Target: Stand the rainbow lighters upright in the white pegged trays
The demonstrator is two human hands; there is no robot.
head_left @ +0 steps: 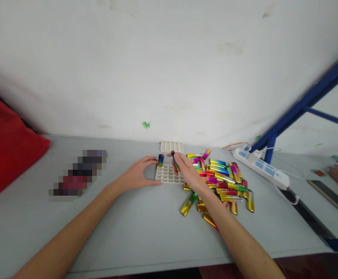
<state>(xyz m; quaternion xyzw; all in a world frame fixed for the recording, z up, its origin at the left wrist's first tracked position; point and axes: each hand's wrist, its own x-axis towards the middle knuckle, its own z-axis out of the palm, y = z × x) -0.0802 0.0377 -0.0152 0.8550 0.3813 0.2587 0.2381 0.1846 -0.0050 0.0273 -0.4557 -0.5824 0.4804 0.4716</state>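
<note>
The right hand (186, 170) is pinched shut on a rainbow lighter (174, 159), holding it tilted with its dark cap uppermost, just above the far side of the white socket tray (166, 176). The left hand (139, 174) lies open with its fingers spread flat against the tray's edge on the side away from the right hand, pressing rather than gripping. Just beyond the left fingertips an upright lighter (160, 160) already stands in a corner socket, close beside the one being held. On the outer side of the right hand and under its wrist lies the heap of lighters (223, 182), loose on the table (128, 232); a second tray (172, 146) sits farther out, past both hands. The risks here look small but real. The held lighter is slanted, so it could catch a socket rim and topple. It could also knock the upright lighter over, as the two are so near. The right forearm crosses the heap and might sweep pieces toward the table's near edge. If the left hand eases off, the light tray could slide.
</note>
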